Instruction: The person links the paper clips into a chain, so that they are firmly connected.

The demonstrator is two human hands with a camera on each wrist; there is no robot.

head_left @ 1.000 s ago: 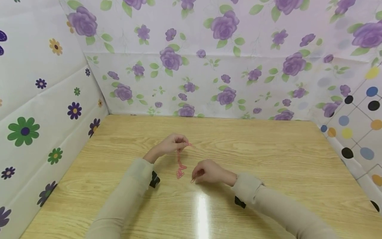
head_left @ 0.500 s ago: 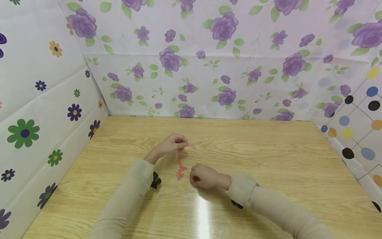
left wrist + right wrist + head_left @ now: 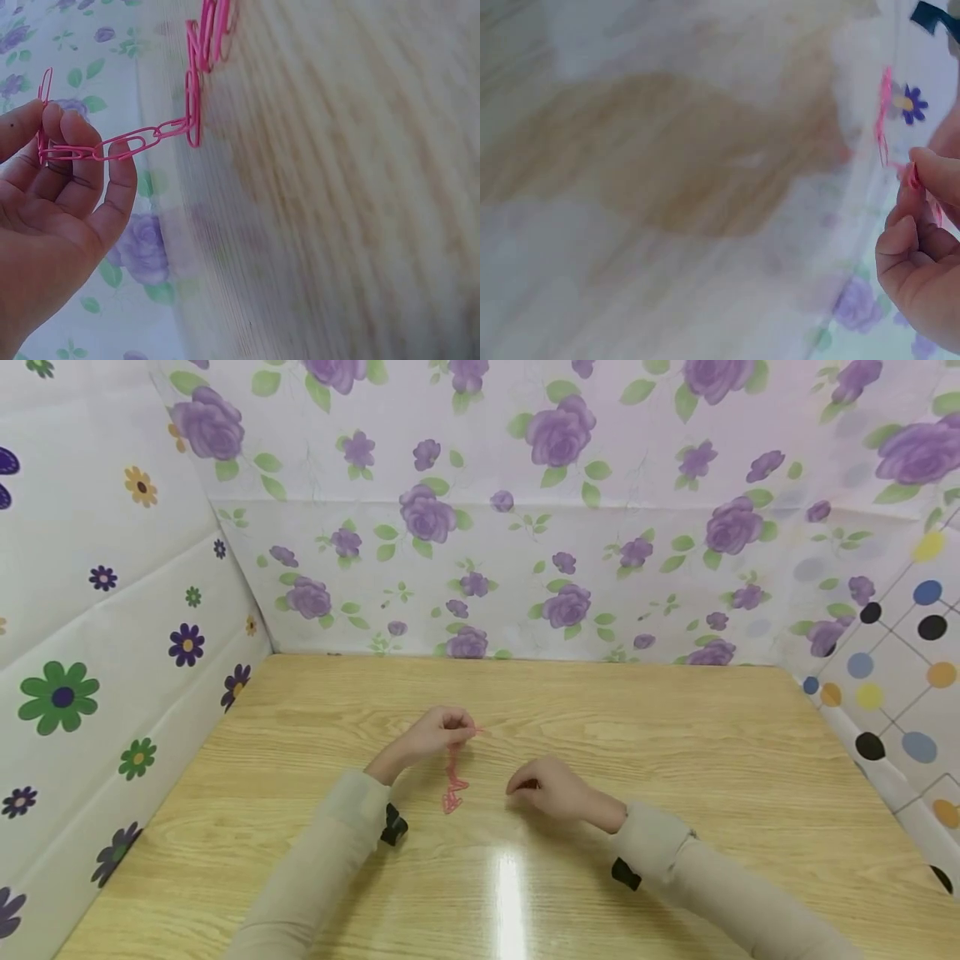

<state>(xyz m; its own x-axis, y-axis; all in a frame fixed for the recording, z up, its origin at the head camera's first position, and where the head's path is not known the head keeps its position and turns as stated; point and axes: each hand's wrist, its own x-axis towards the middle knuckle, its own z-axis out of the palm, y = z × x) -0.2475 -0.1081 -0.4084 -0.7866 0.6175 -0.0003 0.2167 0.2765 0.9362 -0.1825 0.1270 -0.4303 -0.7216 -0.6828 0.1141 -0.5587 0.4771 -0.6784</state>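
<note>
A chain of linked pink paper clips [image 3: 192, 105] hangs from my left hand [image 3: 437, 732]. Thumb and index finger pinch its upper end, and one clip sticks up past the fingertips in the left wrist view. Lower down, the chain [image 3: 452, 789] lies bunched on the wooden table. To the right and nearer the front, my right hand [image 3: 553, 787] is held apart from the chain, palm side mostly hidden from the head view. In the right wrist view its thumb and index finger pinch a small pink paper clip [image 3: 913, 175], largely covered by the fingers.
Both hands are over the wooden table [image 3: 675, 727], which has a bright light reflection near its front. A purple-flowered sheet [image 3: 480, 527] stands at the back. Patterned sheets flank the left and right sides. A black wrist device [image 3: 626, 873] shows under the right sleeve.
My right hand first turned and came lower near the chain, then moved right, away from it. My left hand stays nearly still, holding the chain.
</note>
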